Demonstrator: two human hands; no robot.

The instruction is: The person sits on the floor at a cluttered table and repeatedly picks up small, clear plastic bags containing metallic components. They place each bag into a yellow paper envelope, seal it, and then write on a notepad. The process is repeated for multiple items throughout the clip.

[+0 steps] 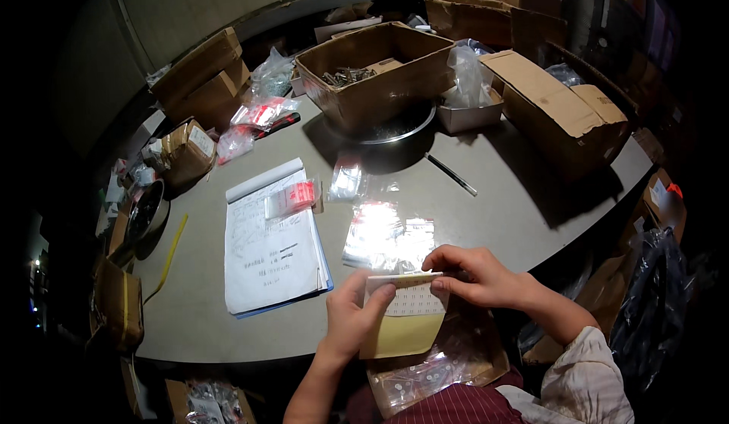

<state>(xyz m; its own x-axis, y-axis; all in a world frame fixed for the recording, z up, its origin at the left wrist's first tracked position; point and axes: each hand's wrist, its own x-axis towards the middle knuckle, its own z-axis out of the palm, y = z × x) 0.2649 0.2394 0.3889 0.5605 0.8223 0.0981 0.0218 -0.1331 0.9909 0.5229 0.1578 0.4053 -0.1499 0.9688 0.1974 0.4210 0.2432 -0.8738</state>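
Observation:
Between my two hands is a stack of label sheets, white with rows of small printed marks, its lower part showing yellow backing. My left hand grips the left edge, thumb on the front. At the upper right corner, my right hand pinches the sheets between thumb and fingers. Small clear zip bags lie on the table just beyond the sheets. Under my hands, on my lap, sits a shallow cardboard box holding clear bags with small parts inside.
A notepad with handwriting lies left, a red-and-clear bag on it. Farther back, a carton of metal screws rests on a round metal pan. A pen lies right of it. Cartons line the table's far side.

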